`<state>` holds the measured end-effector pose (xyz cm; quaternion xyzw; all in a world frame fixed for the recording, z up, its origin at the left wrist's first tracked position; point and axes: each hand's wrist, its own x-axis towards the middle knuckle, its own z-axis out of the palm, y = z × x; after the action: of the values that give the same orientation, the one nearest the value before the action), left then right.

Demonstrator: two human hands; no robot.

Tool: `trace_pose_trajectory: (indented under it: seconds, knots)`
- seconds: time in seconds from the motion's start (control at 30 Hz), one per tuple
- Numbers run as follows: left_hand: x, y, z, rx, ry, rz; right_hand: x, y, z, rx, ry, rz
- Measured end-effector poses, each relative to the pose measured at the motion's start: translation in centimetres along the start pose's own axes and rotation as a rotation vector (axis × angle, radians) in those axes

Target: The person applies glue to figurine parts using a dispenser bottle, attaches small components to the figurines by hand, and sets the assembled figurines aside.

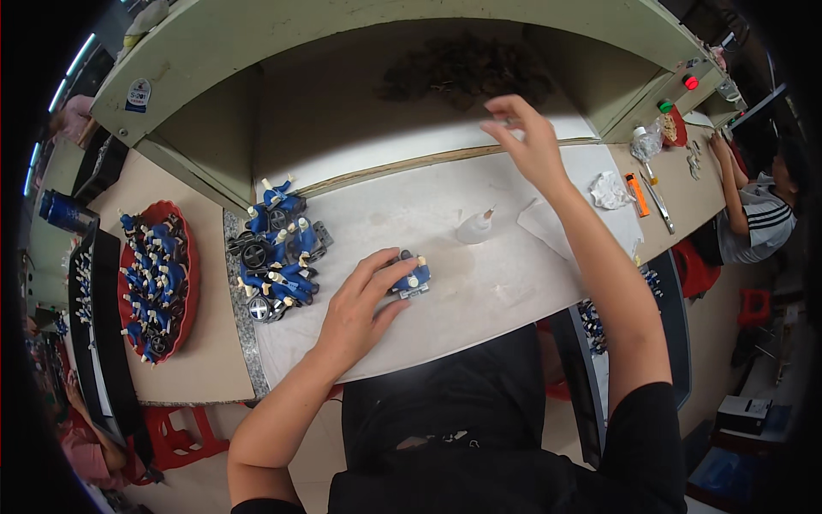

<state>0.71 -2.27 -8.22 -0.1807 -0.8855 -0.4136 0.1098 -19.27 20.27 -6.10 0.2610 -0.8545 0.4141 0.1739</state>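
Note:
My left hand point(362, 298) rests on the white work surface, its fingers closed around a small figurine point(415, 274) with a blue body, pale parts and a dark base. Raised toward the back, my right hand point(533, 146) has thumb and forefinger curved with a gap between the tips; I see nothing in it. Between the hands stands a small translucent squeeze bottle point(475, 226) with a pointed nozzle. Left of my left hand, several similar blue figurines point(278, 248) with black wheels are crowded together.
A red tray point(190, 295) of blue figurines sits farther left. Dark pieces point(471, 68) are heaped inside the green cabinet point(205, 171). At right lie crumpled tissue point(610, 190), an orange tool point(637, 195) and tweezers point(658, 204). A co-worker point(758, 201) sits beyond.

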Motion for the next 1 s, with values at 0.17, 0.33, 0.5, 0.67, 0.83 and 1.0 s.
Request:
trace_pose_trajectory:
  seconds: [0.17, 0.33, 0.5, 0.67, 0.83, 1.0]
  knots:
    - [0.2, 0.1, 0.2, -0.039, -0.013, 0.028, 5.0, 2.8, 4.2, -0.661, -0.109, -0.04]
    - [-0.2, -0.2, 0.1, -0.05, -0.007, 0.025, 5.7, 2.4, 0.2, -0.378, -0.015, 0.162]
    - [0.3, -0.4, 0.1, -0.083, -0.045, 0.02, -1.4, -3.2, -7.6, 0.144, 0.117, 0.026]
    - [-0.2, -1.1, 0.5, -0.044, 0.002, 0.089, -10.5, -9.8, -5.3, 0.254, -0.035, -0.056]
    - [-0.3, -1.4, 0.9, -0.06, 0.013, 0.091, -12.3, -12.3, -0.1, 0.035, -0.156, -0.241]
    - [-0.3, -1.8, 1.4, -0.053, 0.121, 0.167, -12.6, -12.0, 1.6, -0.146, -0.133, -0.416]
